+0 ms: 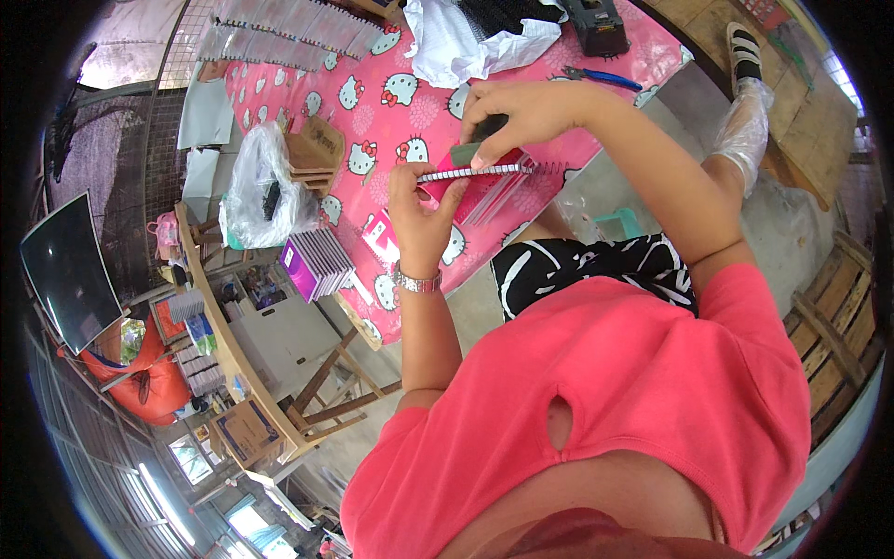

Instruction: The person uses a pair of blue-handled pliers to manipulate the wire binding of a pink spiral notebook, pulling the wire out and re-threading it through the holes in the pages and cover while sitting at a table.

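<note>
A pink notebook stands at the table's near side with its bound edge up. Along that edge runs a spiral coil, white-looking over most of its length, with loose dark loops past the right end. My left hand, with a metal watch on its wrist, pinches the left end of the bound edge between thumb and fingers. Above the coil's middle, my right hand is closed round a dark green block-like piece. Its thumb rests close to the coil; the fingers partly hide the piece.
The pink patterned tablecloth carries a purple notebook stack, a clear plastic bag, brown cardboard pieces and rows of spiral-bound notebooks at the back. Blue-handled pliers and a black device lie at the far right, beside white paper.
</note>
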`<state>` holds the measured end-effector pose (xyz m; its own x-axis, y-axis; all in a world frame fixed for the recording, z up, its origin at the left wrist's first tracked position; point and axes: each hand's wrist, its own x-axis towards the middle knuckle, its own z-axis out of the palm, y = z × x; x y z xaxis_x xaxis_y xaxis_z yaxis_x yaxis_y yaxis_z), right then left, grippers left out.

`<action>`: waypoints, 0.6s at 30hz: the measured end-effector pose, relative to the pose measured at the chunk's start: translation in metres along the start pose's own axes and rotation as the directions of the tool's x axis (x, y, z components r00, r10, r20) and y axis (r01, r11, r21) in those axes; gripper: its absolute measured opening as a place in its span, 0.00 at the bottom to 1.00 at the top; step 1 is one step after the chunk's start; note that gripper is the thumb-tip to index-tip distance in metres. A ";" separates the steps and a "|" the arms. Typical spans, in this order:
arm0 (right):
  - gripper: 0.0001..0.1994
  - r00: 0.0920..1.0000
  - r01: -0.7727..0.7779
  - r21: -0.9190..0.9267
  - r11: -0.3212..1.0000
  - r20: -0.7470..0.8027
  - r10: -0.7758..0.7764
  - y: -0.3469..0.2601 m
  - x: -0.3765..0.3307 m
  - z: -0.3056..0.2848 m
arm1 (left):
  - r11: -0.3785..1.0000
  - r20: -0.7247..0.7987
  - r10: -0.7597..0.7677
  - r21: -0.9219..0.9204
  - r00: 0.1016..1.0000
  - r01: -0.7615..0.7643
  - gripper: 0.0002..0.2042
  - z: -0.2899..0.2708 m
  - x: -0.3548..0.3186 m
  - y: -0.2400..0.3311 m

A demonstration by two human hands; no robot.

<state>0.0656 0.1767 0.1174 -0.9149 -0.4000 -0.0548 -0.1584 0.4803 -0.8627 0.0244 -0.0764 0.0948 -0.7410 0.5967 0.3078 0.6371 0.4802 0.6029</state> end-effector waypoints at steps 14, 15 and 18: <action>0.32 0.768 -0.418 -0.413 0.809 -0.636 0.072 0.119 -0.008 0.034 | 0.950 -0.022 -0.116 -0.296 0.993 0.104 0.13 0.009 0.001 -0.001; 0.32 0.775 -0.411 -0.422 0.808 -0.629 0.066 0.123 -0.012 0.040 | 0.882 -0.015 -0.161 -0.451 0.987 0.137 0.12 0.006 -0.005 -0.009; 0.30 0.701 -0.287 -0.396 0.872 -0.708 -0.090 0.118 -0.037 0.055 | 0.757 0.001 -0.272 -0.618 0.962 0.214 0.10 0.002 -0.012 -0.008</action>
<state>0.1012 0.2056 -0.0098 -0.8898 0.2287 0.3950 -0.0221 0.8428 -0.5377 0.0289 -0.0864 0.0850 -0.8859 0.4448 0.1316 0.1924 0.0942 0.9768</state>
